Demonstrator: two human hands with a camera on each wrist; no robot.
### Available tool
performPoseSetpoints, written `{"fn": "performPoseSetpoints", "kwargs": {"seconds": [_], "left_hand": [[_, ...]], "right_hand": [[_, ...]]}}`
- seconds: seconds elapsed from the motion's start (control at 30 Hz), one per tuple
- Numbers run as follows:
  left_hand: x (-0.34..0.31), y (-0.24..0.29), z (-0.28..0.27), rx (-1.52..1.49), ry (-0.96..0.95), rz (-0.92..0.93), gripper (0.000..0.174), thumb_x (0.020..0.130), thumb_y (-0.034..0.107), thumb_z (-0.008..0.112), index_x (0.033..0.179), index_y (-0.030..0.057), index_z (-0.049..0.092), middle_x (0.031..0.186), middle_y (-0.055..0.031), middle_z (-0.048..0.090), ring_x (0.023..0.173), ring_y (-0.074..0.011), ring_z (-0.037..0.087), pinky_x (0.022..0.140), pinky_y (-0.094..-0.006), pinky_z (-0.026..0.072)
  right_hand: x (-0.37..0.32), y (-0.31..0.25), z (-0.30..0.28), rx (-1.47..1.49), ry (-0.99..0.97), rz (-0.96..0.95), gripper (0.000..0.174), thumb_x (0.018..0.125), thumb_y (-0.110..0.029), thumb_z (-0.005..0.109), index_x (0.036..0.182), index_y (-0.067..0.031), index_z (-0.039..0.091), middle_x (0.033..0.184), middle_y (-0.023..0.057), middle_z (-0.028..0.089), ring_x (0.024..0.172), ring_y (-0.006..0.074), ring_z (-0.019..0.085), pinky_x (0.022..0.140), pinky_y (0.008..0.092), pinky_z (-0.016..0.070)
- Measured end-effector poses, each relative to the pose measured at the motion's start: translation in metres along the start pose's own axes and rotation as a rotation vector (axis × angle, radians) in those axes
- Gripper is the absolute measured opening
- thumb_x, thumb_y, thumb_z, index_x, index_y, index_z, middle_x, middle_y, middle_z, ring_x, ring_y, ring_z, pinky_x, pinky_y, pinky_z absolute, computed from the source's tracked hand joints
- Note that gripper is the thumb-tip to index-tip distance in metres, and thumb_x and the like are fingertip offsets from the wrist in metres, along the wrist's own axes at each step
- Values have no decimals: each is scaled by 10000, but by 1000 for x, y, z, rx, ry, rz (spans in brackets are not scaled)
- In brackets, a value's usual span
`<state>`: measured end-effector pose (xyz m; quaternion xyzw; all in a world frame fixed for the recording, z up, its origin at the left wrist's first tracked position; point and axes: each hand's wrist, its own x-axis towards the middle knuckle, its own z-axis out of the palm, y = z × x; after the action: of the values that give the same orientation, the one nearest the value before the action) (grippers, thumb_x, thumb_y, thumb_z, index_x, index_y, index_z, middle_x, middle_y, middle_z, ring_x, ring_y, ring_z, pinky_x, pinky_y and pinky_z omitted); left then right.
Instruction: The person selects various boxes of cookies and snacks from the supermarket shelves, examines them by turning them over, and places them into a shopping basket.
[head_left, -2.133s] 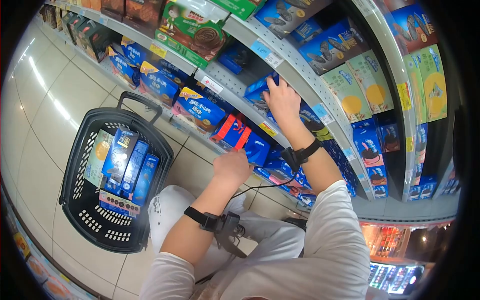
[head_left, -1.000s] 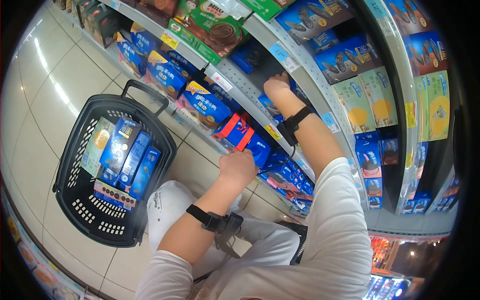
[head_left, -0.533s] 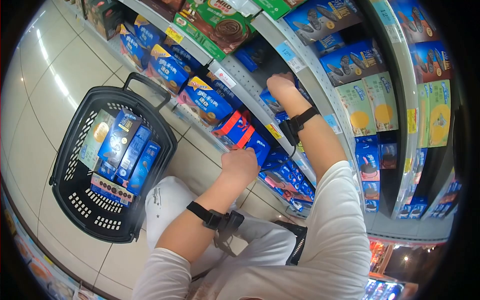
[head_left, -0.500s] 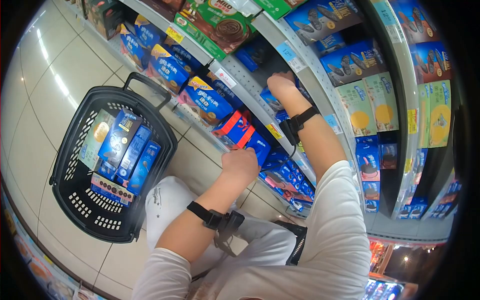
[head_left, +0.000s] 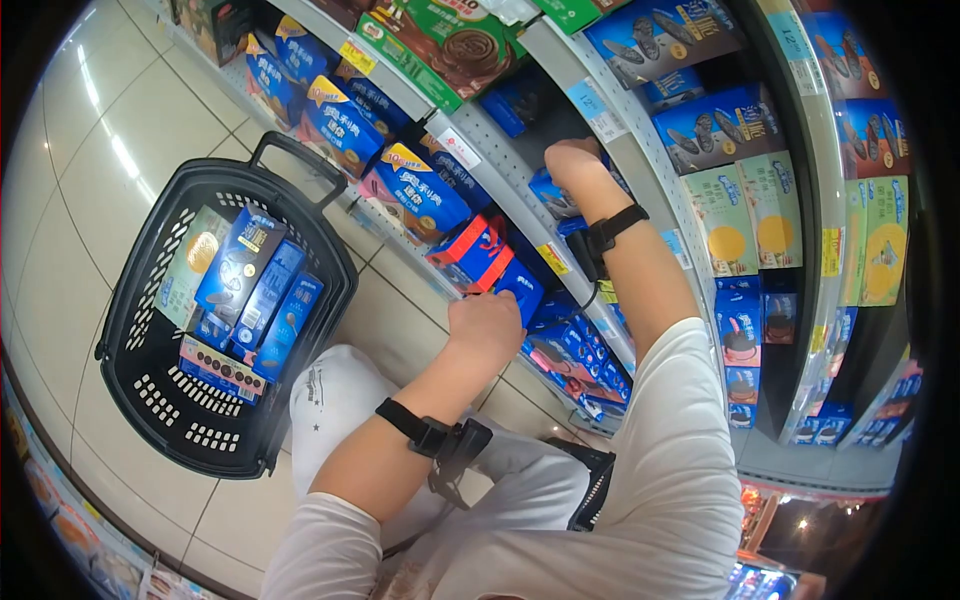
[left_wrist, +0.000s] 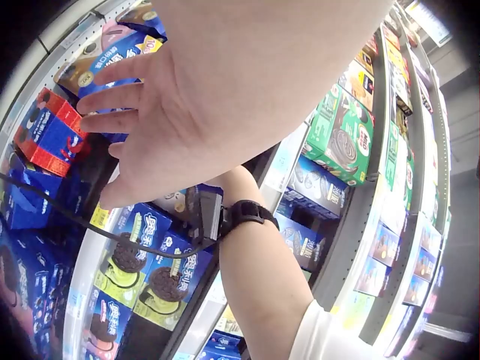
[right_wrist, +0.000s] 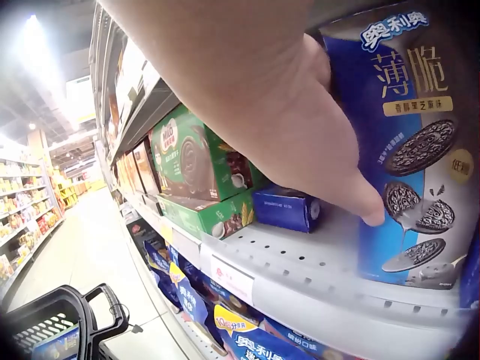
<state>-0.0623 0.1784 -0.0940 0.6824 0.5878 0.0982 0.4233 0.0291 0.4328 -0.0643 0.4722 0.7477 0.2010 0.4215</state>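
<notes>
Closest is a white-trousered knee point(head_left: 335, 395), with the left forearm above it. The left hand point(head_left: 487, 328) is at the lowest shelf, just beside a small blue box point(head_left: 520, 288). In the left wrist view its fingers point(left_wrist: 124, 97) are almost straight and a little spread, and they hold nothing that I can see. A red box point(head_left: 468, 248) stands next to this blue one.

One shelf higher, the right hand point(head_left: 572, 162) reaches under the shelf board above it and covers the top of a blue biscuit box point(right_wrist: 409, 142), which stands upright on the perforated shelf point(right_wrist: 300, 262). One fingertip lies on the box face. The other fingers are hidden, so I cannot tell whether the hand grips it. A dark blue packet point(right_wrist: 289, 208) lies to its left, and a green box point(right_wrist: 199, 169) stands beyond.

On the tiled floor, off to the person's left, stands a black basket point(head_left: 160, 400) with several blue boxes point(head_left: 245, 270) inside.
</notes>
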Motion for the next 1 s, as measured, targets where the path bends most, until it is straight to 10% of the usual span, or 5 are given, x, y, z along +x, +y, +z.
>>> {"fn": "performPoseSetpoints", "kwargs": {"seconds": [0.43, 0.67, 0.93, 1.0], "left_hand": [[0, -1, 0, -18, 29, -20, 453, 780, 389, 645, 1056, 38, 571, 963, -111, 652, 905, -270, 642, 744, -399, 503], [2, -2, 6, -5, 50, -28, 418, 782, 384, 647, 1020, 48, 576, 944, -108, 654, 884, -257, 644, 719, -386, 509], [2, -4, 9, 7, 74, 2, 395, 790, 373, 634, 1002, 45, 577, 912, -102, 651, 877, -249, 639, 704, -381, 510], [2, -4, 11, 13, 83, 5, 392, 789, 371, 633, 1000, 46, 576, 909, -102, 650, 871, -247, 640, 699, -380, 511]], "right_hand": [[11, -10, -5, 262, 268, -10, 323, 803, -308, 601, 1024, -78, 649, 1062, 135, 639, 1043, 301, 589, 885, 445, 444], [15, -4, -11, 192, -231, 100, 379, 811, -364, 600, 1065, -85, 641, 1168, 149, 587, 1158, 314, 506, 969, 510, 367], [51, 17, 66, 621, 440, -151, 422, 813, -292, 573, 1169, -64, 561, 1152, 146, 568, 1101, 326, 530, 948, 415, 418], [53, 21, 65, 653, 468, 45, 415, 821, -273, 556, 1181, -66, 552, 1167, 157, 560, 1101, 337, 527, 955, 406, 414]]}}
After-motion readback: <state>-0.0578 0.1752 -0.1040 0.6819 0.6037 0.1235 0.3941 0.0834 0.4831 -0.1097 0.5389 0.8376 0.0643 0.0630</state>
